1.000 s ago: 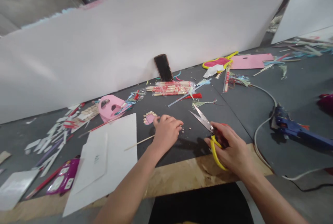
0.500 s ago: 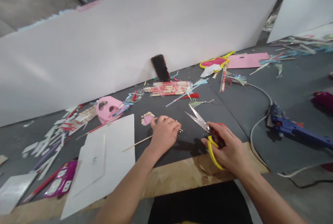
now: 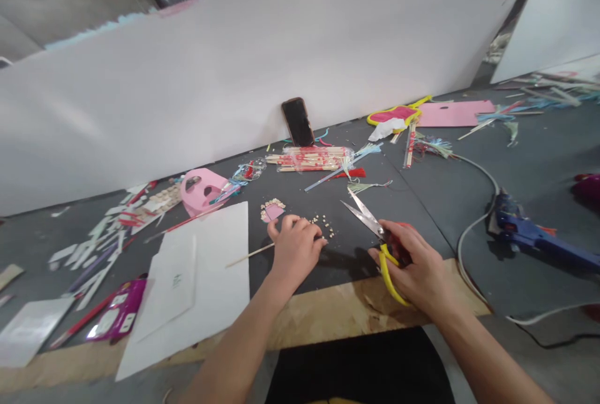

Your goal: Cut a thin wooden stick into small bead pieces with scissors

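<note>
Scissors [image 3: 382,241] with yellow and red handles are in my right hand [image 3: 415,266], fingers wrapped around the grips. Their blades are parted, pointing up and left above the dark tabletop. My left hand [image 3: 296,246] is low over the table, palm down, fingers bent and spread apart. Just beyond its fingertips lie several tiny cut pale pieces [image 3: 327,227]. By the left thumb rests a small pink card piece [image 3: 272,211] edged with pale bits. A thin wooden stick [image 3: 250,255] runs under the left hand; its other end is hidden.
White sheets [image 3: 220,291] lie left, beside a purple packet [image 3: 122,310]. A phone [image 3: 299,122] leans on the white partition behind wrapped sticks [image 3: 312,159]. On the right is a blue glue gun [image 3: 529,232] with a white cord. Pink cutouts [image 3: 204,190] and tassels lie farther back.
My left hand has drawn back slightly, and more of the small cut pieces show beyond its fingers. The scissors stay in my right hand with blades parted. The view has shifted slightly.
</note>
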`<state>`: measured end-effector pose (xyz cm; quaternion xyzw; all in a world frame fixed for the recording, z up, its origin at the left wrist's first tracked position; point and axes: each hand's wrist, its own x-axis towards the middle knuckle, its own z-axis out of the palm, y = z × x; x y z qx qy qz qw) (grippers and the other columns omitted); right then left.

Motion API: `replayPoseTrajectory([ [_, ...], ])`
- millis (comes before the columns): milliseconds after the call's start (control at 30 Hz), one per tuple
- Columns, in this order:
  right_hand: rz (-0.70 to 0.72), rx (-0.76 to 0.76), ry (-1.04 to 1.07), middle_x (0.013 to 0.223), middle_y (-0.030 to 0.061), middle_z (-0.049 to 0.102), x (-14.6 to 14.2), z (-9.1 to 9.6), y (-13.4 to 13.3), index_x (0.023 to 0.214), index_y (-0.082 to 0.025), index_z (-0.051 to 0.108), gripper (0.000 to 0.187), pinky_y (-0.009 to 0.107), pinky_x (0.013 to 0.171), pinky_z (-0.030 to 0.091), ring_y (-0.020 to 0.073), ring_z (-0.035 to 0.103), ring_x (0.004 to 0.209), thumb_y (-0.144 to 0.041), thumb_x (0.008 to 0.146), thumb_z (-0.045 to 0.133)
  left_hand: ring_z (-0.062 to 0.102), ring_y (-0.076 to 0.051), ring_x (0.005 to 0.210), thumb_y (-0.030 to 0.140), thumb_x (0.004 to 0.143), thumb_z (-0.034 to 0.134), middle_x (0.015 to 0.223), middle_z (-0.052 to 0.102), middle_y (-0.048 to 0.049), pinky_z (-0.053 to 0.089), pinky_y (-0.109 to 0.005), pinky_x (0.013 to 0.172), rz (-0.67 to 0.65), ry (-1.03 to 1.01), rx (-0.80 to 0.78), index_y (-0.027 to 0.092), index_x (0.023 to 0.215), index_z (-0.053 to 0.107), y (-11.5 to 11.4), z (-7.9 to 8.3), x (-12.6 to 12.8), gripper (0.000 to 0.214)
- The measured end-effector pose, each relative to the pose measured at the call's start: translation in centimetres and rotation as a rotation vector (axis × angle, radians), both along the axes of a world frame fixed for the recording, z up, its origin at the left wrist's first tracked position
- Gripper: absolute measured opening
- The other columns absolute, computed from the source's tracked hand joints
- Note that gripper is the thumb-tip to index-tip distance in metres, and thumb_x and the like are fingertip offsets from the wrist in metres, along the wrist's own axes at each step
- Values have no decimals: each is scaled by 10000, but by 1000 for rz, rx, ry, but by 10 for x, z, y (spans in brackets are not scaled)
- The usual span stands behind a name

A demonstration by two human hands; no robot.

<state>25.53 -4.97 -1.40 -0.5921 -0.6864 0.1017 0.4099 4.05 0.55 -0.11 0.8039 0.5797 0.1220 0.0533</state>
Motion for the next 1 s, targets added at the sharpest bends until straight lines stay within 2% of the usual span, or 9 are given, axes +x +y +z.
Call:
replayPoseTrajectory([
  [233,-16,15,-13,863,48,623,-1,-2,1,1151,-223,558,368,288,559,466,157,535,610,-386,823,587,476,-264,1050,216,851,582,906,711,-6,146,-567,980,-20,-58,13,254,747,663,2,1,1,137],
  [333,-16,25,-16,848,47,610,1,-1,0,1149,-217,546,367,283,565,473,157,541,615,-393,829,582,514,-242,1021,247,866,566,880,702,-4,260,-495,961,5,-246,-35,253,760,654,1,5,-4,138],
  [433,56,10,-69,929,72,620,-1,5,-2,1160,-215,521,368,294,639,501,181,601,734,-396,843,566,555,-208,956,258,876,530,878,665,-23,386,-371,889,-18,-541,-80,229,798,629,-1,6,-12,129],
  [567,177,-92,-236,1006,93,616,-12,16,-6,1194,-218,481,399,326,667,515,213,626,825,-391,842,559,567,-175,855,316,891,493,893,608,-40,441,-282,774,-56,-852,-143,199,854,582,-5,2,-18,151],
  [733,231,-138,-374,1051,125,599,-27,23,-9,1217,-202,441,438,367,667,532,245,634,858,-413,846,540,510,-139,699,368,891,487,828,566,-23,417,-243,643,-48,-1034,-280,189,892,557,-7,3,-21,193],
  [1000,286,-170,-400,1114,133,577,-36,22,-9,1283,-207,397,483,372,730,542,251,617,939,-334,842,544,546,-171,803,445,854,555,873,578,-51,438,-264,729,-135,-1200,-357,171,777,565,-7,9,-24,284],
])
